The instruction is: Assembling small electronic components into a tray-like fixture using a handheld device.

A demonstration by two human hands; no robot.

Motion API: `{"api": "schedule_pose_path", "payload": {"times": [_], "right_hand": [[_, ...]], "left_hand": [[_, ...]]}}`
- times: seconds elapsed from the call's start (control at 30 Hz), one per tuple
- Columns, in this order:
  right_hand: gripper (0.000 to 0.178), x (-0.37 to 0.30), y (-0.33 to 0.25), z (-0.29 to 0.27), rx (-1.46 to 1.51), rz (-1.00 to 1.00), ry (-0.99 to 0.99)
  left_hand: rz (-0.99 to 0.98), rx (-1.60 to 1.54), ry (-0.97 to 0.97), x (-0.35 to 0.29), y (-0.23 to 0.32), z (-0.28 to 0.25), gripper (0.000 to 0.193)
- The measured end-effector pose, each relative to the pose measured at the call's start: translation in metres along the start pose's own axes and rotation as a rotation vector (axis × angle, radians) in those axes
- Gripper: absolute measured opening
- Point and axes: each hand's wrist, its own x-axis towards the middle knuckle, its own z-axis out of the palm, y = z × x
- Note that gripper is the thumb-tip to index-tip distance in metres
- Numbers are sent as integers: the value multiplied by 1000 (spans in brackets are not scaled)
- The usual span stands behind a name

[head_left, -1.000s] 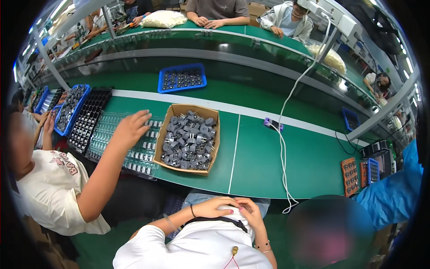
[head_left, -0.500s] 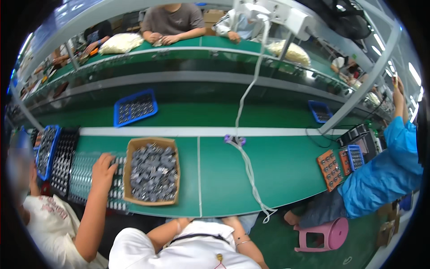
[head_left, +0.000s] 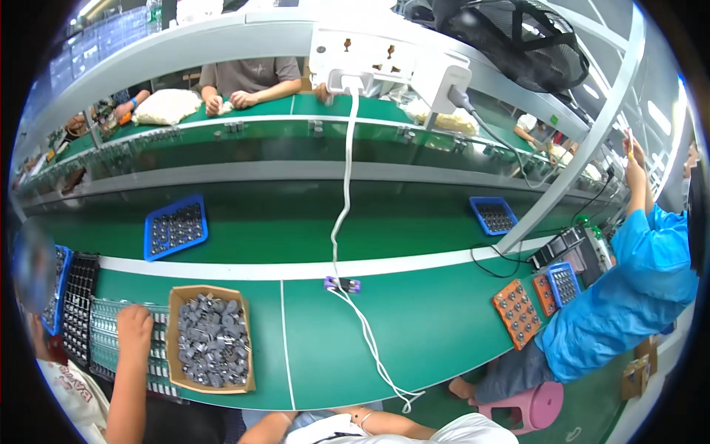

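My left hand and my right hand rest low by my lap, at the near edge of the green work table. The table edge hides the fingers of both, so their grip does not show. A bracelet circles my right wrist. Nearest to my left hand, on the table, stands an open cardboard box full of small grey parts with metal bits. A white cable runs down the table to its near edge, in front of my right hand, from a purple-and-black device.
A co-worker's hand lies over a clear tray left of the box. Blue trays hold parts farther back. Orange trays lie at right, beside a person in blue. A pink stool stands there.
My view has tilted up and turned right, so the table sits lower and farther left in the picture. Both my hands stay by my lap. The co-worker's fingers at left look more curled over the tray.
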Motion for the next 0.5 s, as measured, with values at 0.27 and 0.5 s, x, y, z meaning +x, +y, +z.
{"api": "schedule_pose_path", "payload": {"times": [0.27,0.5], "right_hand": [[29,-14,-68,91,307,84,-173],[28,-33,-104,125,566,206,-195]], "left_hand": [[-207,-164,-362,6,-178,-34,29],[-295,-352,-739,-84,-393,-156,29]]}}
